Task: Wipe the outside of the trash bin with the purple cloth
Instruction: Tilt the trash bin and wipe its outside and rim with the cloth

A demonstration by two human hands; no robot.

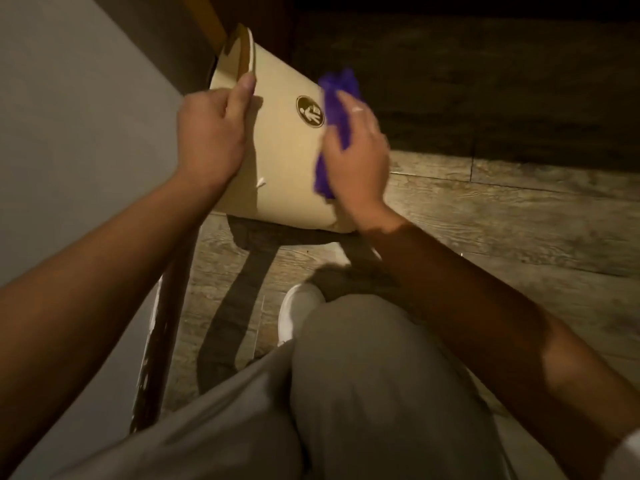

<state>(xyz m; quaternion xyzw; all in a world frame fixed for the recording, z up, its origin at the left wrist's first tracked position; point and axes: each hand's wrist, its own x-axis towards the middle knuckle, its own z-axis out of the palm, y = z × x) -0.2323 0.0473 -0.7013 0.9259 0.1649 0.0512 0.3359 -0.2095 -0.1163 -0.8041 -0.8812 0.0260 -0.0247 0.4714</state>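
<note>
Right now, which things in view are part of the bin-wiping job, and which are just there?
In the job:
- trash bin, tilted
- purple cloth, pressed on the bin's outside
- left hand, grip on the bin's rim
- right hand, holding the cloth

Just there:
- white shoe
- wooden floor
- grey wall
- round logo sticker on the bin

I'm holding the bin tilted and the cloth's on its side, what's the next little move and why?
Probably sweep the right hand with the crumpled purple cloth leftward across the round brown sticker. The cloth sits at the right edge of the beige plastic trash bin, while the wall facing you is uncovered. The left hand grips the rim, so the tilted bin should stay steady.
</note>
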